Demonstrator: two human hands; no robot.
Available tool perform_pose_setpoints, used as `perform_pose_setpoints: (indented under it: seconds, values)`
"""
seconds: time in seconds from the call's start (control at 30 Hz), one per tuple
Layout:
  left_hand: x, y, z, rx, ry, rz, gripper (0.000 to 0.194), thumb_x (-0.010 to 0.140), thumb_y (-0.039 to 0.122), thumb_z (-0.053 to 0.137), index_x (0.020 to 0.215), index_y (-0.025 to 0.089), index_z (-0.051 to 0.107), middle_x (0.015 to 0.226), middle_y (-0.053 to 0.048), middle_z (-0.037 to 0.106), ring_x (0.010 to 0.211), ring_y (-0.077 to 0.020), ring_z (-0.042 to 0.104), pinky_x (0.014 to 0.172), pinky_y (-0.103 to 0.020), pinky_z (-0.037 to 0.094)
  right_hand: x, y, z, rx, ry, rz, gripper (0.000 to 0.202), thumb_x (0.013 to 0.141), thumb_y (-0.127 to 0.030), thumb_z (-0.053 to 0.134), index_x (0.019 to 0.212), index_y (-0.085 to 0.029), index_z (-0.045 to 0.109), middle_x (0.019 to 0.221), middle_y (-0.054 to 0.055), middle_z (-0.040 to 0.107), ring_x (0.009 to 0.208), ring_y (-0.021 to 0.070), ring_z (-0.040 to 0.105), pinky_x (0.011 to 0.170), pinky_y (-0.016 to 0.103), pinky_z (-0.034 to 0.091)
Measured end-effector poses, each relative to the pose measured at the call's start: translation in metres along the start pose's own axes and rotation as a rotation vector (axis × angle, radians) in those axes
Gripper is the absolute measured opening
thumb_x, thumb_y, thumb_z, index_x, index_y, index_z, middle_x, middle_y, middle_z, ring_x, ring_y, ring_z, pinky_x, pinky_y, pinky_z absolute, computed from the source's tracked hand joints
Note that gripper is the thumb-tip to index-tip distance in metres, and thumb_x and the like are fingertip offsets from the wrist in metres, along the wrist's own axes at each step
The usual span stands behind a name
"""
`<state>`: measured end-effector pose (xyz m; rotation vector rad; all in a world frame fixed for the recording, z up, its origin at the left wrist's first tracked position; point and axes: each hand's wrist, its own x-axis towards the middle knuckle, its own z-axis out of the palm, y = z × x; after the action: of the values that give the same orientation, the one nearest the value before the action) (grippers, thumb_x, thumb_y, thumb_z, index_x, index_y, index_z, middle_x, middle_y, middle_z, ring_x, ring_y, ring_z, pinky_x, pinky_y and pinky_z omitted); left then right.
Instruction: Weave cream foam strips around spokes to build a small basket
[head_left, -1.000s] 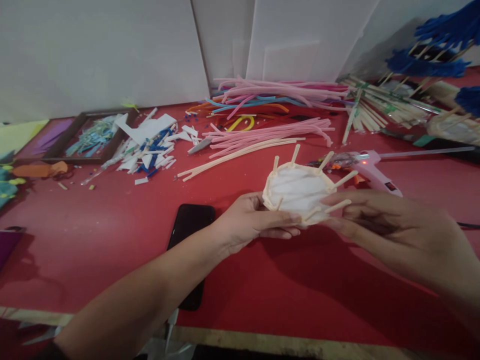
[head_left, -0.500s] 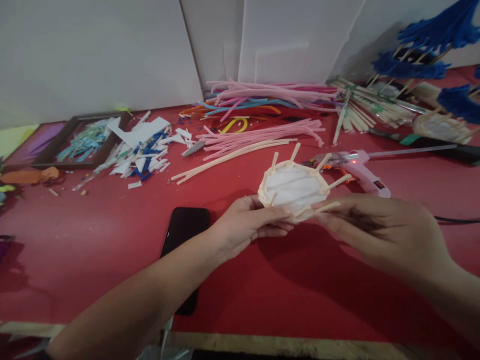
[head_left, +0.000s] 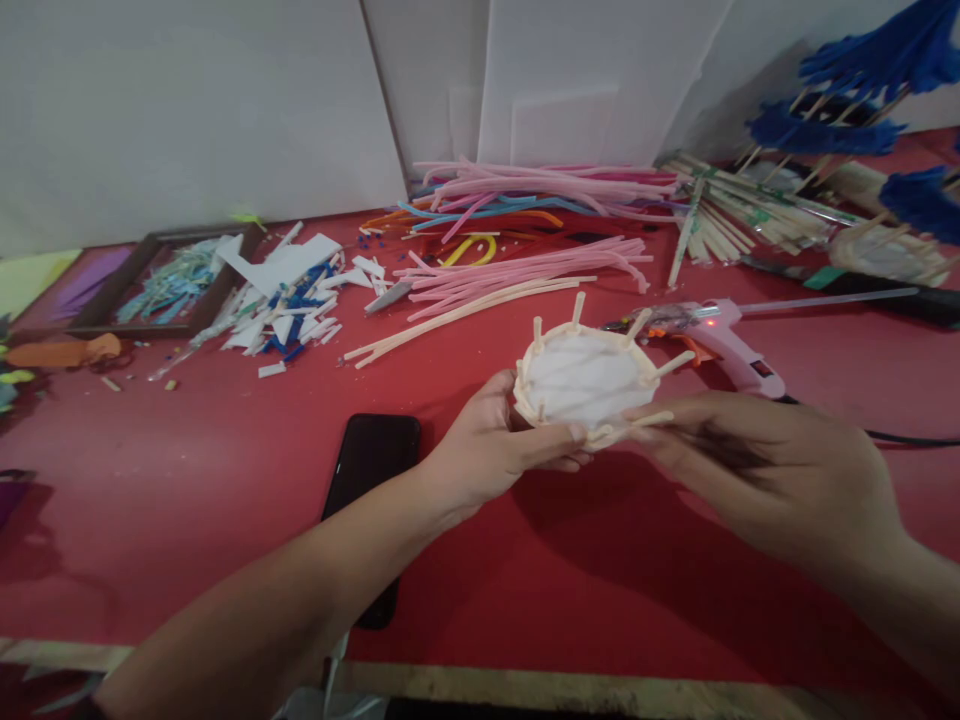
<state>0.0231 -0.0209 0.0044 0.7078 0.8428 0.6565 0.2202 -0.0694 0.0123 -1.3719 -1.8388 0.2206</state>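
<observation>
A small round basket (head_left: 585,380) has a white base, a cream pipe-cleaner rim and several short sticks standing up around its edge. My left hand (head_left: 502,435) grips its left and near side, thumb on the near rim and fingers underneath. At the near right edge, my right hand (head_left: 765,460) is closed in a pinch beside one of the sticks. Its fingertips meet the rim there; whether they hold the stick or the cream strand is hard to make out. Both hands keep the basket above the red table.
A pink glue gun (head_left: 735,345) with a lit orange light lies behind my right hand. Pink pipe cleaners (head_left: 525,275) and cream ones (head_left: 465,318) lie beyond the basket. A black phone (head_left: 375,470) rests under my left forearm. White and blue scraps (head_left: 292,310) sit back left.
The basket has turned and tilted slightly in my hands, its sticks now leaning a little more to the left. My right fingertips have dipped slightly at the rim.
</observation>
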Motion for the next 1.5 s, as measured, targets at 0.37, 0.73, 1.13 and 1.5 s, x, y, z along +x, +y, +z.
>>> perform_pose_setpoints:
  seconds: [0.37, 0.73, 1.13, 1.5]
  values:
    - [-0.001, 0.002, 0.002, -0.037, 0.027, -0.050, 0.052, 0.057, 0.010, 0.091, 0.100, 0.011, 0.063, 0.078, -0.004, 0.076, 0.065, -0.0121, 0.071, 0.065, -0.023, 0.058, -0.008, 0.009, 0.005, 0.040, 0.025, 0.066, 0.015, 0.089, -0.038, 0.065, 0.083, -0.026, 0.074, 0.061, -0.004, 0.072, 0.043, 0.0106, 0.061, 0.038, 0.019, 0.042]
    - [-0.001, 0.006, -0.001, -0.070, -0.060, -0.142, 0.033, 0.058, 0.015, 0.092, 0.085, 0.009, 0.074, 0.076, -0.006, 0.077, 0.067, -0.0122, 0.072, 0.066, -0.022, 0.058, -0.015, 0.016, 0.005, -0.006, 0.026, 0.059, 0.022, 0.091, -0.046, 0.062, 0.089, -0.030, 0.076, 0.061, -0.002, 0.071, 0.043, 0.0124, 0.059, 0.038, 0.021, 0.042]
    - [0.001, 0.002, -0.002, -0.031, -0.047, -0.120, 0.032, 0.055, 0.022, 0.095, 0.077, 0.009, 0.076, 0.071, -0.008, 0.077, 0.064, -0.0132, 0.071, 0.069, -0.025, 0.059, 0.001, -0.001, 0.001, 0.050, -0.039, 0.053, 0.018, 0.085, -0.033, 0.061, 0.074, -0.023, 0.071, 0.054, -0.003, 0.069, 0.040, 0.0113, 0.060, 0.036, 0.019, 0.040]
    - [0.005, 0.002, -0.001, -0.137, 0.106, 0.036, 0.026, 0.057, 0.014, 0.090, 0.076, 0.012, 0.072, 0.073, -0.003, 0.075, 0.064, -0.0110, 0.069, 0.069, -0.024, 0.059, -0.006, -0.005, 0.006, 0.117, -0.256, -0.001, 0.024, 0.093, -0.037, 0.058, 0.078, -0.026, 0.074, 0.064, -0.002, 0.074, 0.048, 0.0122, 0.066, 0.045, 0.021, 0.049]
